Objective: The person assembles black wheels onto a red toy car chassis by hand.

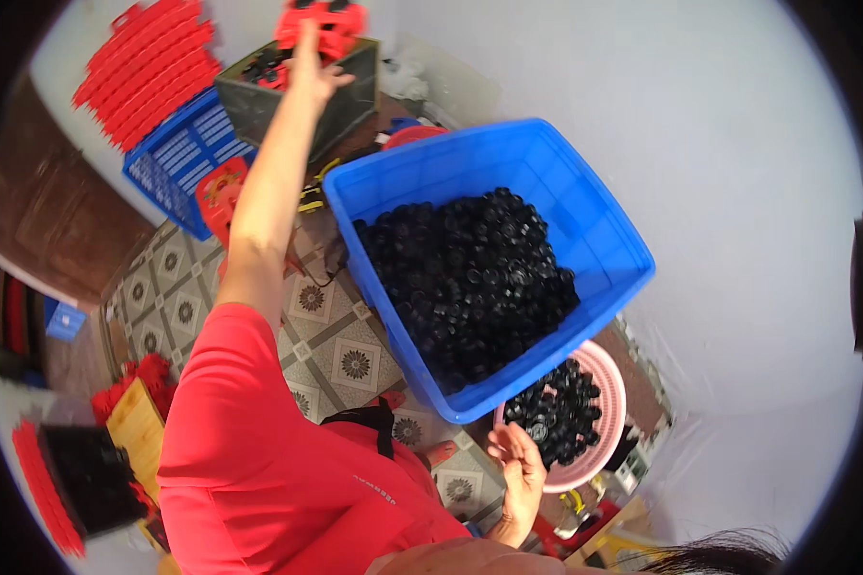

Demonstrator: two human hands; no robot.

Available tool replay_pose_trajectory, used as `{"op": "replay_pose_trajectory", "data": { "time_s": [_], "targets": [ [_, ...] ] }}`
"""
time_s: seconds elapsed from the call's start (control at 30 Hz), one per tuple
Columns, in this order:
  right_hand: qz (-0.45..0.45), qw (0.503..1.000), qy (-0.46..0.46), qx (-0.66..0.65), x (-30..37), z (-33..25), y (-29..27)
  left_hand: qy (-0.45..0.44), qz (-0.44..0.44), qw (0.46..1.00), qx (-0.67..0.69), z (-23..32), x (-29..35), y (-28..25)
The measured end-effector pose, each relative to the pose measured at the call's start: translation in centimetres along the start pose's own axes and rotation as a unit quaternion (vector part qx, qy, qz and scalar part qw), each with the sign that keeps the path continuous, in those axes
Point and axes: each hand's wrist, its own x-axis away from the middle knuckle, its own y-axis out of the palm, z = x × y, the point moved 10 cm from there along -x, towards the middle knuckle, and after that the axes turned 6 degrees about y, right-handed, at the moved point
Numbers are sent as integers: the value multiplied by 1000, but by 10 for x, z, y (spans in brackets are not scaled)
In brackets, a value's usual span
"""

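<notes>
My left hand [318, 75] reaches far forward and grips a red plastic piece with black round parts [324, 27], one finger lying along it. It is above a dark grey-green box [345, 113] that holds more red and black pieces. My right hand [520, 462] is beside a pink basket [612, 407], its fingers loosely bent and apart, with nothing seen in them. Small black wheels [571, 422] lie in that basket. Between my arms stands a large blue tub [599, 225], partly filled with a heap of similar black wheels [470, 278].
Stacked red ridged plastic parts [149, 72] rest by a blue crate [177, 158] at the far left. A red stool [222, 196] is beside my left forearm. A black bin [91, 479] and a wooden board [136, 436] are at the lower left. A white wall rises on the right.
</notes>
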Motion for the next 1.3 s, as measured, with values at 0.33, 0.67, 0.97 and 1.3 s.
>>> {"op": "replay_pose_trajectory", "data": {
  "time_s": [0.33,0.67,0.97,1.3],
  "targets": [
    [425,883,137,147,179,142,-122,-199,-674,711,-30,-122,476,63],
    [786,506,335,115,557,413,-329,-641,-698,255,-193,-201,939,-146],
    [619,541,500,274,564,542,-401,-625,-669,223,-334,-234,1009,-213],
    [868,425,171,192,649,382,-304,-577,-728,234,-287,-234,1074,-175]
  ]
}}
